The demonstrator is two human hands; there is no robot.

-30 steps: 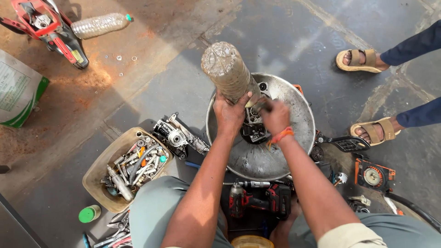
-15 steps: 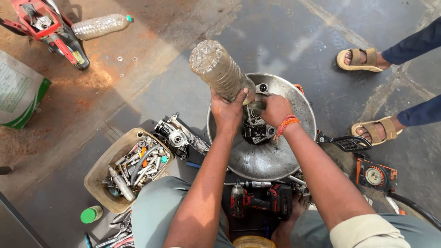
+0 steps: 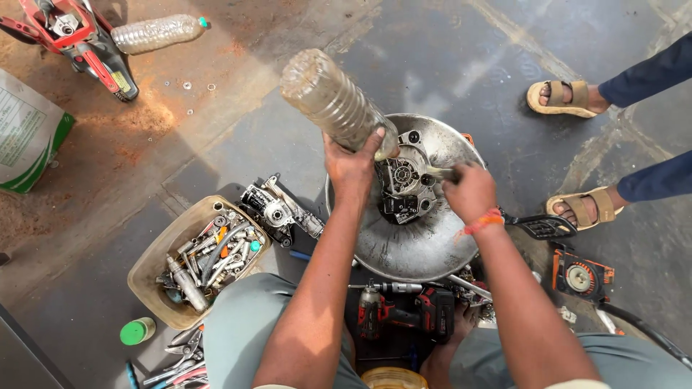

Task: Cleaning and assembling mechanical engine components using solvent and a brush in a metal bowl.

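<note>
Bottle has tipped over a lot more since a second ago, its base swinging out to the left and the neck now pointing down at the part. The left hand [image 3: 351, 164] is clamped around the neck end of the grimy plastic bottle [image 3: 333, 104], and the right hand [image 3: 470, 193] is closed on a small brush-like tool [image 3: 441, 173], though I can't make out its tip. Both work over the dark engine casing [image 3: 402, 189] sitting in the metal basin [image 3: 425, 245] on the floor. Left of the basin there's another engine part [image 3: 277, 210] and a tray of loose tools [image 3: 205, 258]; a cordless drill [image 3: 407, 308] lies near. I'd say pour slow, keep the stream on the casing, and scrub right where it lands so nothing splashes over the rim.
</note>
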